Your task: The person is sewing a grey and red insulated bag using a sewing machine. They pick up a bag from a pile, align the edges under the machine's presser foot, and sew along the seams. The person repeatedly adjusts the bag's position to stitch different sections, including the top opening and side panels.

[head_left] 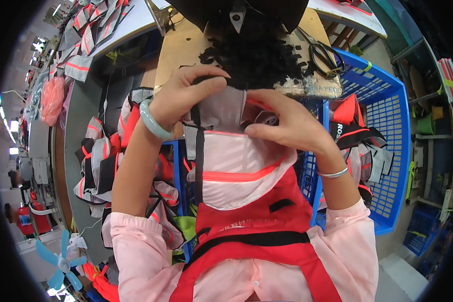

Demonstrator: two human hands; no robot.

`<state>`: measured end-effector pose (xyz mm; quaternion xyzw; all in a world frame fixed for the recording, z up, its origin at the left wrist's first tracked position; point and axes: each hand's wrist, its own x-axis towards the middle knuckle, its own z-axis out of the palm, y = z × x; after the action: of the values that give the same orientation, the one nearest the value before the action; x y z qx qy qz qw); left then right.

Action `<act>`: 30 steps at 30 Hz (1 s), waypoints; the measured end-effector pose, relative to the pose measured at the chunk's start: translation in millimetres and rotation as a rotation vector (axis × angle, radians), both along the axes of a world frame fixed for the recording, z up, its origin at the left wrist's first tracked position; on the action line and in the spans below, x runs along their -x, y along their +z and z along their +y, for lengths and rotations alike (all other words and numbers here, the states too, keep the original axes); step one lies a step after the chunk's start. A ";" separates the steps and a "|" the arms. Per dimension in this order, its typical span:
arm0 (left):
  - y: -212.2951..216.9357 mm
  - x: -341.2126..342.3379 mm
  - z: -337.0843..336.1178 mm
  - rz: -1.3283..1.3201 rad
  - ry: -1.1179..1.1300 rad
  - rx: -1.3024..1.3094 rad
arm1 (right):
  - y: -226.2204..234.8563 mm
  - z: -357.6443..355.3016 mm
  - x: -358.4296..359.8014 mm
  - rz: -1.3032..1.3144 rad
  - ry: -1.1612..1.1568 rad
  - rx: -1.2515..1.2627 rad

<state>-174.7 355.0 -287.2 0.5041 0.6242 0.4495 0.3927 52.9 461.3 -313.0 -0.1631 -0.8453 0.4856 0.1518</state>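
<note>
A grey fabric piece (220, 108) with black edging and a coral-pink strip hangs between my hands, its lower part spread over the red apron (256, 209) on my lap. My left hand (189, 95) pinches its upper left edge between thumb and fingers, by the black trim. On the other side my right hand (287, 123) grips the fabric, thumb in front and fingers partly hidden behind a fold. Just beyond my hands lies a heap of small black scraps (251, 58) under a dark machine with a metal tip (237, 19).
Black-handled scissors (322, 55) lie on the wooden board (181, 50), right of the scraps. A blue plastic basket (392, 151) at the right holds similar pieces. More grey, black and coral pieces (103, 161) are piled at the left. A blue fan (63, 262) stands at lower left.
</note>
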 end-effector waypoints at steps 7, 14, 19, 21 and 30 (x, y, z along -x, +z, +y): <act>13.1 -44.8 -25.5 -0.038 -0.386 0.132 | -56.8 -26.4 -35.0 -0.156 -0.168 -0.059; -35.8 -113.5 -54.4 0.356 -0.523 -0.427 | -67.1 -37.5 -125.5 -0.125 -0.349 0.356; -62.4 -123.3 -10.9 0.118 -0.635 -0.298 | 24.8 -61.6 -84.5 0.173 0.000 -0.648; -53.3 -123.0 8.7 0.052 -0.788 0.008 | 21.4 -66.1 -77.7 0.191 0.128 -0.878; -122.4 -138.8 25.5 -0.140 -0.698 0.115 | -24.5 -72.3 -73.0 -0.022 0.188 -1.039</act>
<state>-35.9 380.5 -409.6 0.6320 0.4104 0.2857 0.5921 125.9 389.0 -337.5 0.0049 -0.9871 0.0122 0.1597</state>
